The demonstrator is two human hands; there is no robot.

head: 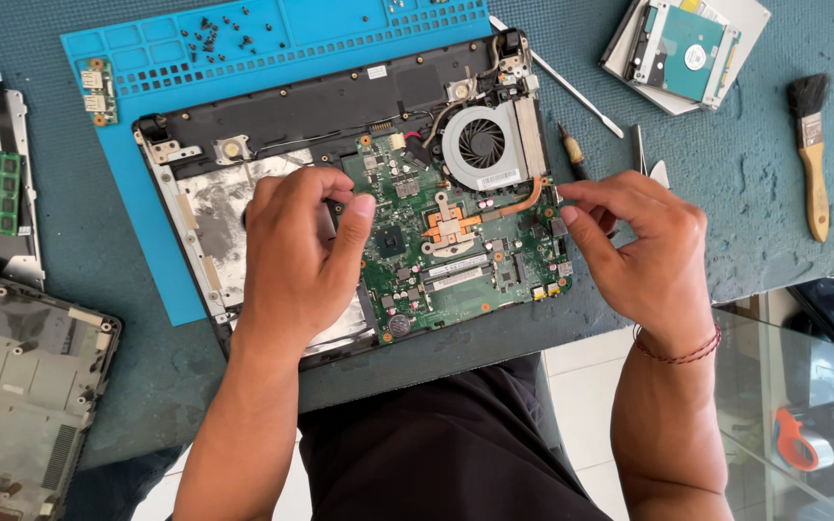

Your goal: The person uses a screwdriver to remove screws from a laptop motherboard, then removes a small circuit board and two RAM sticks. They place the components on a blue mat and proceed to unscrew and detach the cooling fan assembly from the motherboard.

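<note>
Around the green motherboard [456, 241], pinched by left hand [306, 246] and right hand [644, 246], lie a brush [811, 154] and hard drive [687, 53].

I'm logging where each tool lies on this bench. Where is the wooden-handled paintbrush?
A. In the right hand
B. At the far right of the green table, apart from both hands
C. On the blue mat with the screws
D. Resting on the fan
B: the paintbrush lies on the table right of the right hand, untouched.
</note>
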